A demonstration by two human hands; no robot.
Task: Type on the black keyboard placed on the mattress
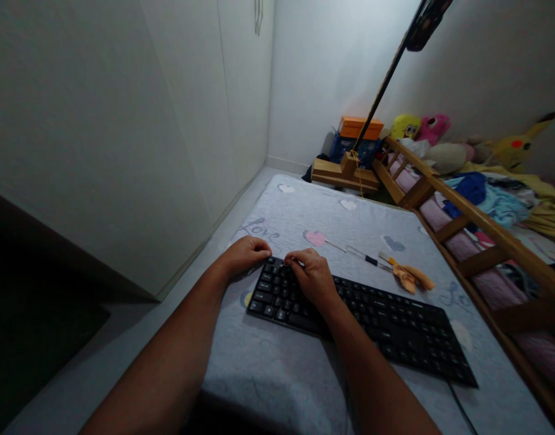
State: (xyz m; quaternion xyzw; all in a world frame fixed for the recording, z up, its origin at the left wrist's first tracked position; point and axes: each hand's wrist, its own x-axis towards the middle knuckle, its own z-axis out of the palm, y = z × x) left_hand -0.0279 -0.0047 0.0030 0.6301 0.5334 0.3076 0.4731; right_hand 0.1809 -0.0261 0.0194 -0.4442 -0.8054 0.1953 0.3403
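Observation:
A black computer keyboard [395, 329] lies at a slant on the bed-like surface with the heart-print cover. My left hand [246, 256] is closed at its far left corner, thumb and fingers on the edge by the top-left key. Over the upper left keys, my right hand [311, 275] is held in a pinch. Whatever is between those fingertips is too small and dark to make out. Beyond the keyboard lie a thin white stick [335, 245], a wire tool with a black grip [370, 260] and an orange cloth [408, 277] by a flat-ended tool.
The printed cover [277, 368] spreads under the keyboard, whose cable [461, 408] runs off the near side. A wooden rail [481, 226] borders the right, with clothes and plush toys behind. Tall white cabinet doors [178, 121] stand left. A pole on a wooden base [345, 172] stands at the back.

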